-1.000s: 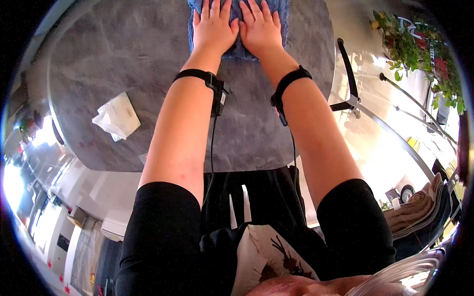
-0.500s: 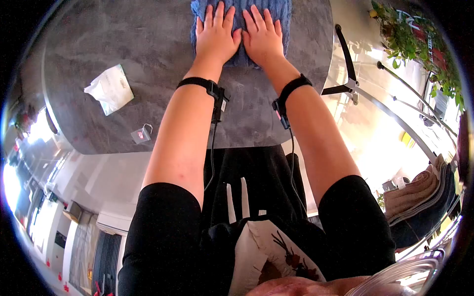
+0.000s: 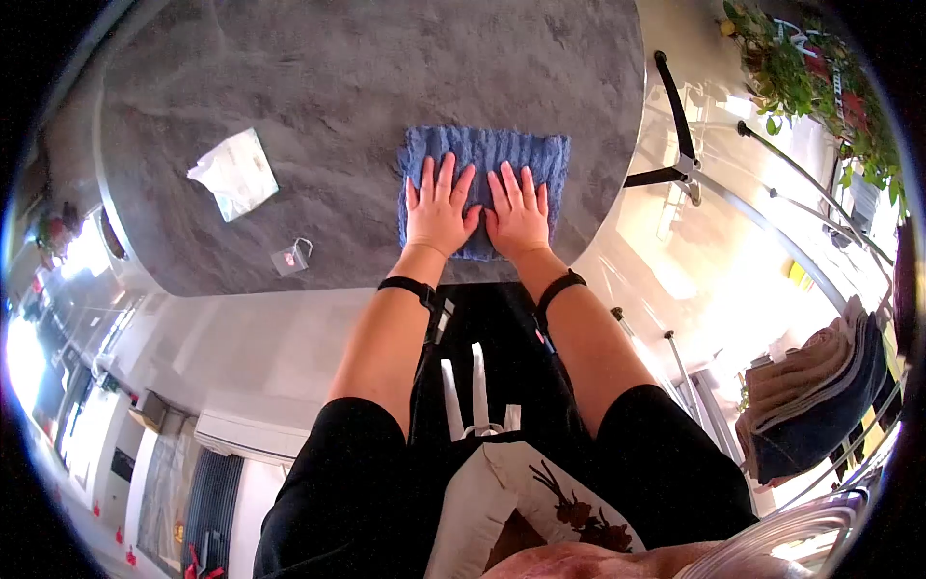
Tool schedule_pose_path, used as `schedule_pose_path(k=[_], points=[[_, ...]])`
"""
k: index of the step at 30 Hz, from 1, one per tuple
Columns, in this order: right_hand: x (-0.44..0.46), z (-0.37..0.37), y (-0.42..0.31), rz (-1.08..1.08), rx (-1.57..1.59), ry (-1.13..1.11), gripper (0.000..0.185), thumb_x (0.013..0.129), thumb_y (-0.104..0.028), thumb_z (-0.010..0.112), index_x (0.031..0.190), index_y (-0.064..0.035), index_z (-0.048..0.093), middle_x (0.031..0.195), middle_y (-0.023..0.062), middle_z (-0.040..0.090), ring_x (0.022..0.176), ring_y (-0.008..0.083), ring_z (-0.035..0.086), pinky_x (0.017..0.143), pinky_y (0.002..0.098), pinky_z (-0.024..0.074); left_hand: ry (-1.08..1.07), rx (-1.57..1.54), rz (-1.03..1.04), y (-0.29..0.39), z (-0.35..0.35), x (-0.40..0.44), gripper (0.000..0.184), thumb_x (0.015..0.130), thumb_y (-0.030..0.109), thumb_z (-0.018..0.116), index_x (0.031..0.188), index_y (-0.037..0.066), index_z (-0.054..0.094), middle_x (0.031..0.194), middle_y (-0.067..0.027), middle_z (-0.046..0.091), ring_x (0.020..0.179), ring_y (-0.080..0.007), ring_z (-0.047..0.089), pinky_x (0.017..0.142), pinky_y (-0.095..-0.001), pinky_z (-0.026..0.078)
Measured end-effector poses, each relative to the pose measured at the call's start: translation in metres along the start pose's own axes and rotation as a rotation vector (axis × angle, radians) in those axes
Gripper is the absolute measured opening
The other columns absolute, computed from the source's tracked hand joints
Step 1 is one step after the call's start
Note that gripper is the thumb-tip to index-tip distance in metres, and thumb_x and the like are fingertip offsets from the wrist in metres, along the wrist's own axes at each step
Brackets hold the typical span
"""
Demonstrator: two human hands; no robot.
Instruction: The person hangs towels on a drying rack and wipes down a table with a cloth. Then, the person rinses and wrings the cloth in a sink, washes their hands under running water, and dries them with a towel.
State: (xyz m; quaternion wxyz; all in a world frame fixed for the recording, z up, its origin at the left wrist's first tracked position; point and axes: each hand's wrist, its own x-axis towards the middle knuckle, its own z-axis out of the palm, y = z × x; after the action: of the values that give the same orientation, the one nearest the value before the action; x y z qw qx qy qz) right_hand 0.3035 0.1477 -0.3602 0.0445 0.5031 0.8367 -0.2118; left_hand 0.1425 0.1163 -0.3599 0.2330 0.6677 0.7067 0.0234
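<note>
A blue ribbed cloth [image 3: 482, 145] lies flat as a rough rectangle on the grey table [image 3: 357, 87], close to the table's near edge. On its left half rests my left hand [image 3: 439, 207], palm down with the fingers spread. My right hand [image 3: 519, 207] lies the same way on the right half, its thumb near the left thumb but apart from it. Both hands are open and press on the cloth without gripping it. Black straps with small devices circle both wrists.
A white tissue pack [image 3: 239, 176] lies on the table's left part, with a small clear tag or packet [image 3: 291, 258] nearer the edge. At the right stand a metal rack, folded textiles [image 3: 810, 396] and green plants [image 3: 781, 77].
Both hands have come back toward my body, and the blue cloth has moved with them from the far part of the table to near its edge. The hands stay open.
</note>
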Motion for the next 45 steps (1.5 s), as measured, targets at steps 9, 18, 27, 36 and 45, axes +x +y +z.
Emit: schedule_pose_path(k=[9,18,27,36,45], points=[[0.107,-0.04,0.029,-0.129,-0.128,0.055,0.057,0.09,-0.034,0.048,0.144,-0.0206,0.032,0.151,-0.0009,0.025,0.139,0.0277,0.024,0.11,0.0531,0.0213,0.124,0.054,0.154,-0.007,-0.031,0.112,0.062,0.084,0.034,0.052,0.14,0.011,0.036,0.151,-0.0102,0.023,0.139,-0.0351,0.019,0.106,-0.062,0.019],[0.237,-0.08,0.075,-0.22,-0.13,0.261,0.057,0.089,-0.033,0.05,0.143,-0.0226,0.034,0.149,-0.0022,0.031,0.138,0.026,0.027,0.11,0.0508,0.0223,0.265,0.166,0.13,-0.009,-0.062,0.248,0.062,0.085,0.033,0.048,0.142,0.011,0.033,0.151,-0.0093,0.023,0.139,-0.0326,0.02,0.108,-0.0597,0.018],[0.342,-0.133,0.11,-0.359,-0.102,0.344,0.052,0.088,-0.03,0.046,0.136,-0.0099,0.043,0.14,0.0108,0.043,0.131,0.0303,0.037,0.107,0.0485,0.0291,0.363,0.098,0.105,-0.002,-0.108,0.354,0.06,0.084,0.031,0.047,0.136,0.001,0.038,0.147,-0.0159,0.03,0.137,-0.0341,0.024,0.11,-0.0527,0.02],[0.369,-0.134,0.12,-0.244,-0.016,0.468,0.049,0.089,-0.03,0.044,0.135,-0.013,0.044,0.142,0.0091,0.041,0.131,0.0313,0.037,0.107,0.0529,0.0279,0.408,0.237,0.044,0.004,-0.119,0.391,0.057,0.083,0.035,0.05,0.136,0.014,0.043,0.146,-0.0131,0.034,0.134,-0.0356,0.029,0.107,-0.0547,0.025],[0.315,-0.134,0.162,-0.081,-0.055,0.527,0.049,0.088,-0.03,0.044,0.134,-0.0107,0.045,0.14,0.0091,0.043,0.131,0.0303,0.036,0.107,0.05,0.0279,0.365,0.202,0.066,0.068,-0.105,0.387,0.056,0.085,0.039,0.05,0.137,0.02,0.044,0.146,-0.0115,0.033,0.135,-0.0371,0.029,0.107,-0.0572,0.024]])
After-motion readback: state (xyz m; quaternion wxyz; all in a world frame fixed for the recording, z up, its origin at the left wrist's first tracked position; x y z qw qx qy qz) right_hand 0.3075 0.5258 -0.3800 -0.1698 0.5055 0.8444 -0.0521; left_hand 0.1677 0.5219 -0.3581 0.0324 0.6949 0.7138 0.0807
